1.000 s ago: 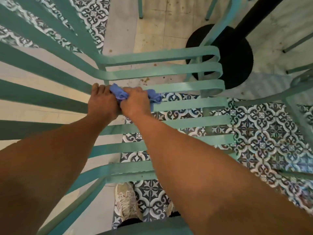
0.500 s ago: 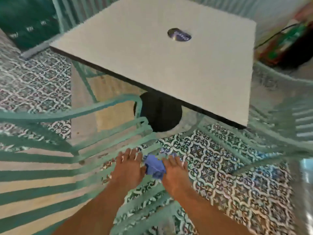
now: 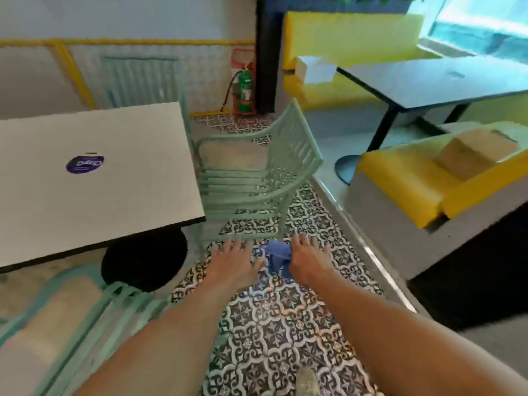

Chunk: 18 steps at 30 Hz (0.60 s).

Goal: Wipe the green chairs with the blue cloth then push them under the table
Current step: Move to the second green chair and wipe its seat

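A green slatted chair [image 3: 257, 172] stands past my hands, beside the right edge of the white table [image 3: 94, 178], its seat facing the table. Part of a second green chair [image 3: 85, 324] shows blurred at the lower left. Both my arms reach forward over the patterned floor. The blue cloth [image 3: 275, 257] hangs bunched between my hands, short of the far chair. My right hand [image 3: 310, 258] pinches it at the thumb side, fingers stretched forward. My left hand [image 3: 233, 260] is spread flat just left of the cloth, holding nothing.
The table's black round base [image 3: 143, 258] sits left of my hands. A grey and yellow bench [image 3: 423, 195] with a cardboard box lies to the right behind a floor strip. A dark table [image 3: 428, 81] and a fire extinguisher [image 3: 243, 90] stand farther back.
My hands have lifted off the near chair's slats with the cloth. The view swung up and right, so that chair is now at lower left and the far chair is ahead.
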Tool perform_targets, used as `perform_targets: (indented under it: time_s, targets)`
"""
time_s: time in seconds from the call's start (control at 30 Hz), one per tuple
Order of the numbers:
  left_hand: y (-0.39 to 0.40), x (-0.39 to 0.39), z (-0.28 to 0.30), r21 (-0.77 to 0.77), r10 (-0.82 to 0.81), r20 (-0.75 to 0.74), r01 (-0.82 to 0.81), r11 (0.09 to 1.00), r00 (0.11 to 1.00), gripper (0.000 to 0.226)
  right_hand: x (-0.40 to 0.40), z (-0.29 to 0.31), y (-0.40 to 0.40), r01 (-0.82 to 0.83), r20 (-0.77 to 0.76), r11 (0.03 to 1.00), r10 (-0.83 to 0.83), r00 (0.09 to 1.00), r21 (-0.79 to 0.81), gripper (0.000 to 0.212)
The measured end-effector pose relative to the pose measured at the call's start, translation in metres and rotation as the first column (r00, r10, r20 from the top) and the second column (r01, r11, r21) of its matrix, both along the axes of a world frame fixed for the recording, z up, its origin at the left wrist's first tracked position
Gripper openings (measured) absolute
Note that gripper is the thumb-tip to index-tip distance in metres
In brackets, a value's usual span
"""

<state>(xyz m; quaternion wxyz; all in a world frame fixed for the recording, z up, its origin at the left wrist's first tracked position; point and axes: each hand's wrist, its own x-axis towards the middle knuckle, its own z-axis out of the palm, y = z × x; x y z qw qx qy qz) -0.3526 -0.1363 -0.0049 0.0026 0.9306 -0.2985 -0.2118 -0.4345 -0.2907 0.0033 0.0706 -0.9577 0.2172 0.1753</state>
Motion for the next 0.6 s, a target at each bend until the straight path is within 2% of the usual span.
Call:
perform_targets:
  time_s: [0.07, 0.17, 0.37, 0.6]
  targets:
    - [-0.045, -0.012, 0.009, 0.012, -0.070, 0.015, 0.070, 0.997, 0.997, 0.068, -0.017, 0.012, -0.038, 0.066, 0.004, 0.998, -0.066, 0.998, 0.003, 0.068]
    - [-0.106, -0.029, 0.009, 0.025, -0.135, -0.018, 0.135, 0.991, 0.991, 0.070, -0.041, 0.018, -0.097, 0.153, 0.053, 0.987, -0.155, 0.987, 0.038, 0.050]
    - [-0.226, -0.052, 0.002, 0.094, -0.177, -0.045, 0.180, 0.979, 0.983, 0.068, -0.077, 0.018, -0.214, 0.233, 0.059, 0.968, -0.239, 0.969, 0.096, 0.032]
    - [-0.336, -0.042, 0.013, 0.128, -0.150, -0.053, 0.156, 0.979, 0.987, 0.067, -0.077, 0.021, -0.324, 0.245, 0.022, 0.962, -0.250, 0.968, 0.121, 0.035]
